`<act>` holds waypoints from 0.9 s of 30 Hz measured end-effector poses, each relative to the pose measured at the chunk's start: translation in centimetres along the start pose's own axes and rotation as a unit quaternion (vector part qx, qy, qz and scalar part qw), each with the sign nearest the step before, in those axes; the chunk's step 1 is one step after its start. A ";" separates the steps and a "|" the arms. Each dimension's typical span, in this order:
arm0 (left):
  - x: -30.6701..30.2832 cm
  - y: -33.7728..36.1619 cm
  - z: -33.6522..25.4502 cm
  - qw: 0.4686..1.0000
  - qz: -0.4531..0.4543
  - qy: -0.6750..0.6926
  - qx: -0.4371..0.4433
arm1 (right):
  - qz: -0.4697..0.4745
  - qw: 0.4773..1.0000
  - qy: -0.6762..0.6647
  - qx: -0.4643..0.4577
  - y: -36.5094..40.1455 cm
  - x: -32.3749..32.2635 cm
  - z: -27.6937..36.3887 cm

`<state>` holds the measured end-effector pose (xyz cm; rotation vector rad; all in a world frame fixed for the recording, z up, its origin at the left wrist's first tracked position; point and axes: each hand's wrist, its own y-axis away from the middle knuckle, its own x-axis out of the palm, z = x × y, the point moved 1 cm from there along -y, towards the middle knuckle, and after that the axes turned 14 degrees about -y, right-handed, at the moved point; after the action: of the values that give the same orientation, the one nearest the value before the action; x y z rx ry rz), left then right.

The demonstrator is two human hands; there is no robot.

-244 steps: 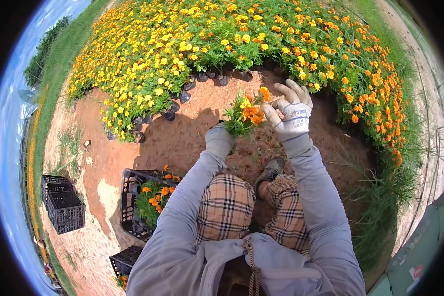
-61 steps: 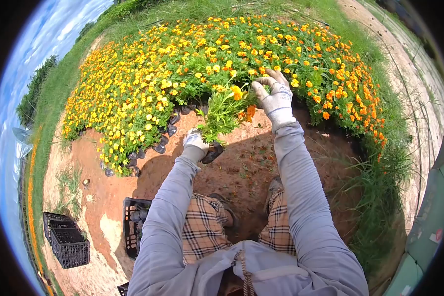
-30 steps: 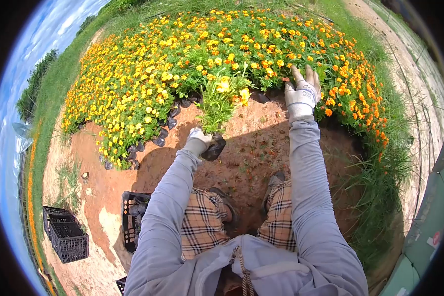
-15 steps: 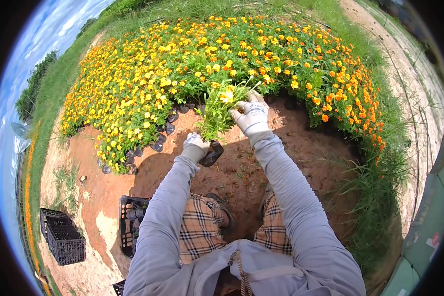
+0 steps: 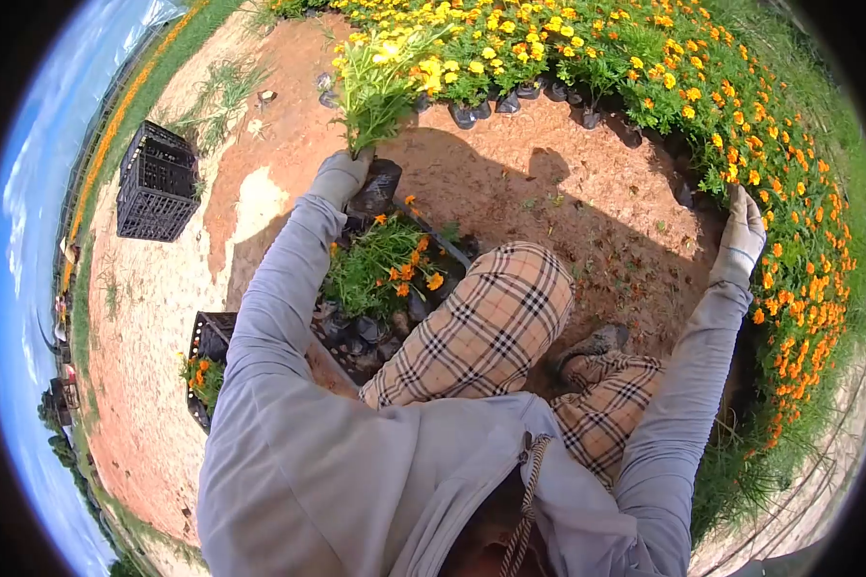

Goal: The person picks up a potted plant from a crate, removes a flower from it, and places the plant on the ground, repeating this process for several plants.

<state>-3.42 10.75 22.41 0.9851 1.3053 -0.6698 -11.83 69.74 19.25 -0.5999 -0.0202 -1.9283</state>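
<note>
My gloved left hand [image 5: 342, 178] is closed at the base of a potted marigold plant [image 5: 375, 91], near its black plastic bag [image 5: 375, 183]. The plant stands upright with leafy stems and a pale yellow bloom at the top. Below that hand, a crate [image 5: 455, 252] beside my knee holds orange marigolds [image 5: 390, 264] in black bags. Out to the right, my gloved right hand [image 5: 744, 231] reaches to the edge of the marigold bed [image 5: 799, 240]. Its fingers are stretched out by the foliage, and no held object shows.
Stacked black crates [image 5: 159, 183] stand on the bare ground at left. Another black crate [image 5: 216, 332] with orange marigolds sits partly behind my left sleeve. Bagged yellow marigolds [image 5: 500, 53] line the far side of the reddish soil [image 5: 548, 192].
My view has turned left and down. The left hand has carried the marigold plant over beside the crate. My right hand has left the plant and moved out to the flower bed.
</note>
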 end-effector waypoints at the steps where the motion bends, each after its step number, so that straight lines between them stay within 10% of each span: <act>1: -0.2 0.9 3.0 0.999 0.034 -0.025 -0.020 | 0.001 1.000 0.014 0.006 -0.1 -0.5 -0.5; 7: 4.2 7.3 12.3 0.987 0.054 -0.069 -0.137 | 0.044 0.998 0.026 0.045 -0.4 -2.3 -1.9; 14: 8.5 8.7 8.4 0.862 -0.200 -0.381 0.267 | 0.042 0.993 0.064 0.085 0.5 -1.5 -1.6; 17: 9.9 7.4 6.1 0.792 -0.183 -0.389 0.433 | 0.046 0.993 0.075 0.078 1.2 -1.6 -2.1; 27: 16.5 4.5 5.1 0.724 0.058 -0.448 0.521 | 0.017 0.988 0.124 0.089 2.8 -4.4 0.0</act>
<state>5.75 10.27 7.11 1.3134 -0.1173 -1.6053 -8.04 72.25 16.68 -0.2383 -0.0246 -1.9310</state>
